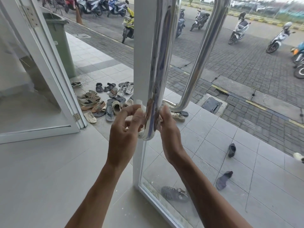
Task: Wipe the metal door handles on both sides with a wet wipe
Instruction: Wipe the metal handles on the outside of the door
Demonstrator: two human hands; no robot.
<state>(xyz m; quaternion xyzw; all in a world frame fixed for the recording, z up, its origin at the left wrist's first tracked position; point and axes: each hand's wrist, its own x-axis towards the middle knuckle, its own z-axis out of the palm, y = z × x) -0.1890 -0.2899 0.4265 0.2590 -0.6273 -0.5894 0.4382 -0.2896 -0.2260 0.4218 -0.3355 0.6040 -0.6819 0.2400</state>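
Near handle: a shiny metal handle (158, 63) stands upright on the white frame of the glass door (139, 66), its curved lower end between the two hands.
Far handle: a second metal handle (199, 63) shows through the glass on the other side of the door, bending in toward the frame at its foot.
Wet wipe: a white wipe (141, 107) is wrapped behind the bottom of the near handle, its ends showing on either side.
Left hand: the left hand (122, 129) has curled fingers pinching the wipe's left end, just beside the handle.
Right hand: the right hand (167, 129) grips the wipe's right end against the handle, fingers curled.
Floor outside: shoes and sandals (105, 99) lie scattered on pale tiles.
Beyond: a green bin (60, 38) stands left; motorbikes (238, 30) are parked on paving.
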